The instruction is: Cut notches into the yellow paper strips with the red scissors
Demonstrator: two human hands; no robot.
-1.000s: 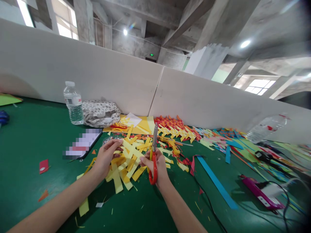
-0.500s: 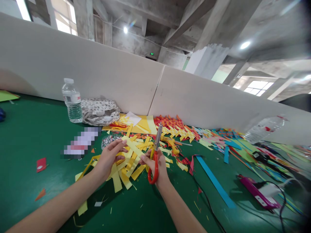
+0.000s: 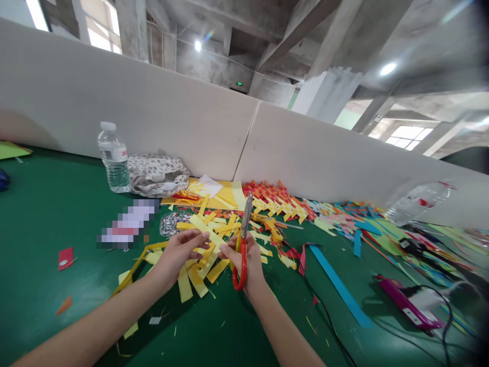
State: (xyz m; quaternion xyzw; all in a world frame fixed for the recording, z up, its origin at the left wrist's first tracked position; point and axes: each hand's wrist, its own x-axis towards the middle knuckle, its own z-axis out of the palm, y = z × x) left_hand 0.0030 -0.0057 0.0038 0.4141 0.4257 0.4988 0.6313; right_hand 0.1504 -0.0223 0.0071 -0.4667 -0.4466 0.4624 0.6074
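The scissors point(image 3: 240, 260) have red-and-yellow handles, and the tabletop point(image 3: 214, 331) is plain green.

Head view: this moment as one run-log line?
left hand: touching pale yellow strip | right hand: holding scissors, thumb at strip | below: yellow paper pieces

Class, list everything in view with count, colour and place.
bottles: two, clear, left and right
cloth: one, patterned grey, left
phone: one, pale, left
tray: one, clear, centre-left
strips: many, yellow, centre
scissors: one, red-handled, centre
woven paper: several, red-orange and yellow, back
long strip: one, blue, right
power strip: one, magenta, right
partition: one, white, behind
table: one, green, beneath
left hand: one, bare, centre
right hand: one, bare, centre
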